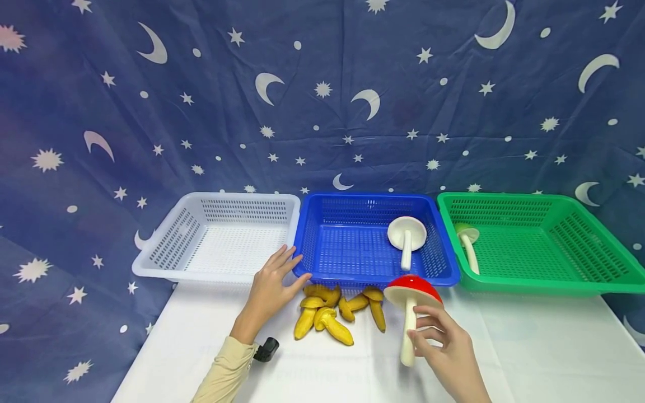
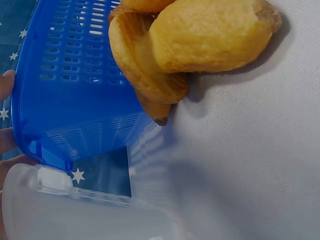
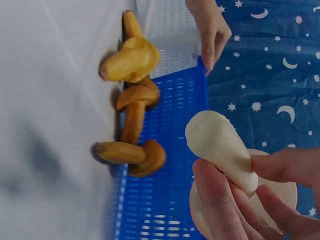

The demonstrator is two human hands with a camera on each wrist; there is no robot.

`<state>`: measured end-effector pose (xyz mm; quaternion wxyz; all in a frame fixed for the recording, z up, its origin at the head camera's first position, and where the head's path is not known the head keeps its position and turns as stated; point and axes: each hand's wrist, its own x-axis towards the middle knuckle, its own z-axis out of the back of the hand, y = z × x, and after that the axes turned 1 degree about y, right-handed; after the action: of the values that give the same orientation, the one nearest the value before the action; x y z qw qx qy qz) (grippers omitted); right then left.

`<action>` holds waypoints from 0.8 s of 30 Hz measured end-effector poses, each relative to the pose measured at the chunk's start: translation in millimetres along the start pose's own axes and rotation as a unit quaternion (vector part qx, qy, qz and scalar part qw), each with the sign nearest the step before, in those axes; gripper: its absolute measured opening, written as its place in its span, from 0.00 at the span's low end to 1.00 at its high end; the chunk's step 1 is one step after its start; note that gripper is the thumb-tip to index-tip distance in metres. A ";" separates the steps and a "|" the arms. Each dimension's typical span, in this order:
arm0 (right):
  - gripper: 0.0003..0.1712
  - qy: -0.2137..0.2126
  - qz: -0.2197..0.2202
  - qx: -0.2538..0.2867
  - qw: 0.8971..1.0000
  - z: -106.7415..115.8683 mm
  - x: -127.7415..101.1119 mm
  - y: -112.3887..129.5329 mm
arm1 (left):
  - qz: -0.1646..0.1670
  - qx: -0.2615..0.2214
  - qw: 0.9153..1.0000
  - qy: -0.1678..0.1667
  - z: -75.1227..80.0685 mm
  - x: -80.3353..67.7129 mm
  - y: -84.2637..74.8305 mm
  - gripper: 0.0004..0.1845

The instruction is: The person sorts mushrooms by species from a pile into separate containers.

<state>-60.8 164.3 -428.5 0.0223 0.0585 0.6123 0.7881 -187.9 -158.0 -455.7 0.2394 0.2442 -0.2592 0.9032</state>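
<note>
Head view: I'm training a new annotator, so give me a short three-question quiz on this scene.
1. True or false: the right hand holds the red-capped mushroom by its stem.
2. Which basket holds the white mushroom? A) white basket B) blue basket C) green basket
3. Fill in: the left hand rests its fingers against the corner of the ____ basket.

Key:
1. True.
2. B, the blue basket; the green basket holds a pale green mushroom, and the white basket shows nothing inside.
3. Blue; the yellow mushrooms lie on the table beside that hand.
</note>
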 end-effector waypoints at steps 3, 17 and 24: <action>0.23 0.008 0.030 0.001 1.000 2.2 4.3 4.8 | 0.002 0.002 1.000 -0.001 0.5 0.2 0.2 0.25; 0.22 0.033 0.120 -0.027 0.992 12.6 33.4 21.8 | 0.005 0.008 1.000 0.003 -1.2 0.4 -0.1 0.25; 0.21 0.041 0.148 -0.045 0.987 10.2 51.6 25.2 | 0.004 0.010 1.000 0.002 -1.7 0.5 0.2 0.25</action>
<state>-109.9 173.3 -398.3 -0.1176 0.1149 0.5611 0.8112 -188.9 -157.0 -456.8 0.2334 0.2439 -0.2505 0.9073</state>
